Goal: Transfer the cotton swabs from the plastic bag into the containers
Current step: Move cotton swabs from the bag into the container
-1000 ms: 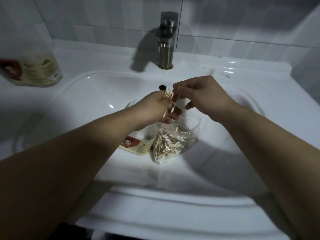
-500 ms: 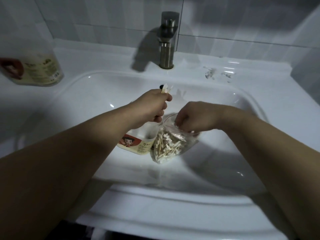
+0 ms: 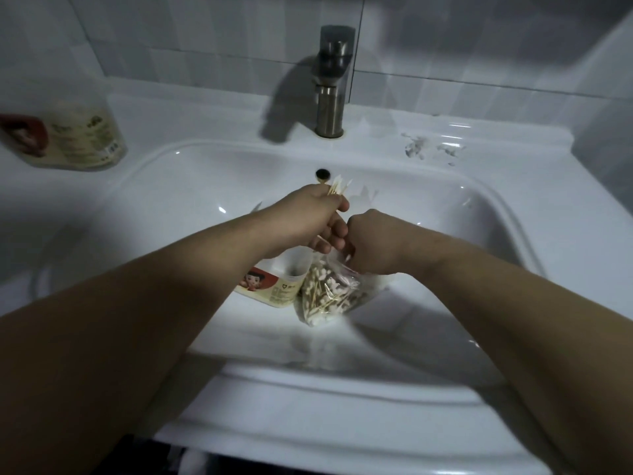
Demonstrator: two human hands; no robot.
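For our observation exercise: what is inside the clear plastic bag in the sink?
Wooden-stemmed, white-tipped cotton swabs. The right hand covers the mouth of the clear plastic bag, hiding what it holds.

In the sink (image 3: 445, 207) a container (image 3: 277, 289) lay just left of the plastic bag (image 3: 329, 296). Above them the left hand (image 3: 315, 214) held cotton swabs (image 3: 337, 186); the right hand (image 3: 373, 241) was at the bag's mouth. A second container (image 3: 78, 138) stood at the bench's (image 3: 513, 149) rear left corner, the tap (image 3: 330, 84) mid rear edge.
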